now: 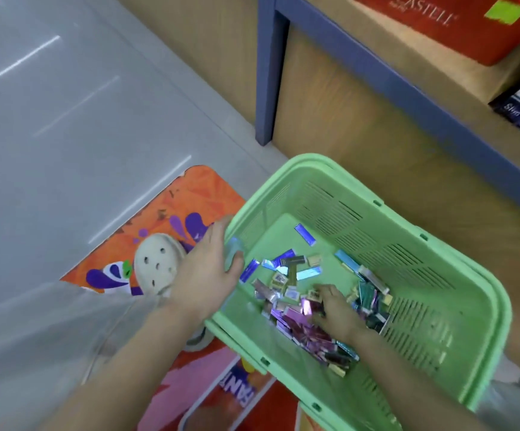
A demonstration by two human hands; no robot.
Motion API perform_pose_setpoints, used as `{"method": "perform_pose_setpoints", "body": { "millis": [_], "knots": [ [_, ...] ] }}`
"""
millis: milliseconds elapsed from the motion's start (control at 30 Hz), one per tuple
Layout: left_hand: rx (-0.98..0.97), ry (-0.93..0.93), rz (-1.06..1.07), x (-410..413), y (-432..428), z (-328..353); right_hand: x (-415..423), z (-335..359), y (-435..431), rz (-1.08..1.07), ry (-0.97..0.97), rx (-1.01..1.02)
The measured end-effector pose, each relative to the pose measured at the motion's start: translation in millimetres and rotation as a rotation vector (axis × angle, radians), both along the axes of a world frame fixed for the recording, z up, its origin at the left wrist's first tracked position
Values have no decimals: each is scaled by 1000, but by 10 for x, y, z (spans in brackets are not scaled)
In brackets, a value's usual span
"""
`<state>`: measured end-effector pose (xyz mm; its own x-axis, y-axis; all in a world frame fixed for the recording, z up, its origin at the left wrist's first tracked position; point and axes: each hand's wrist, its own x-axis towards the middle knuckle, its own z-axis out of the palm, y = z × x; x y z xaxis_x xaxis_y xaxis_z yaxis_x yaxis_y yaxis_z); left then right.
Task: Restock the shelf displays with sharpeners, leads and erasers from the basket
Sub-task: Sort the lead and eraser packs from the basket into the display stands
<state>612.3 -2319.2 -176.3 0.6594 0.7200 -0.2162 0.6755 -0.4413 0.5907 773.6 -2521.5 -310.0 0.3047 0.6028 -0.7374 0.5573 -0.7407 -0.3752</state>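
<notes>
Head: left hand [209,270] grips rim of green plastic basket [339,173]; right hand [338,309] among foil packets [280,279], grip unclear. Red carton [439,35] reads "ASTELL".

- Basket [432,275]: green, slotted walls, on floor just beside shelf [377,62] base.
- L hand [209,272] grips basket's left rim, thumb over the edge and inside.
- R hand [336,309] inside basket, palm down on packs [296,325]; fingers bent into pile, grip unclear (blur).
- Packs: small, shiny; blue, purple, pink; some w/ barcode labels. Heaped on near side, a few loose toward centre.
- Orange sticker [202,194] on floor, cream clog [159,269] on it.
- Red box [439,29] on shelf, top rt.
</notes>
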Motion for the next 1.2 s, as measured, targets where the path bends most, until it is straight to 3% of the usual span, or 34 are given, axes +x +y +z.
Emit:
{"method": "perform_pose_setpoints", "body": {
  "millis": [567,667,800,933,1033,1100,1200],
  "knots": [
    [-41,-9,56,-8,-61,-67,-351,-217,158,29,196,-53],
    [48,-42,43,-55,-86,-50,-368,-184,206,42,221,-57],
    [183,-211,-59,-59,-260,4,-306,55,335,-65,236,84],
    [-189,-230,111,125,-597,-39,-191,518,436,-253,312,310],
    [-666,-163,412,334,-703,-39,-224,884,482,-380,311,504],
    [-988,-248,503,439,-748,-42,-293,1086,503,-463,324,569],
    [-1085,-312,547,501,-794,-40,-310,1311,478,-374,361,522]
  ]
}}
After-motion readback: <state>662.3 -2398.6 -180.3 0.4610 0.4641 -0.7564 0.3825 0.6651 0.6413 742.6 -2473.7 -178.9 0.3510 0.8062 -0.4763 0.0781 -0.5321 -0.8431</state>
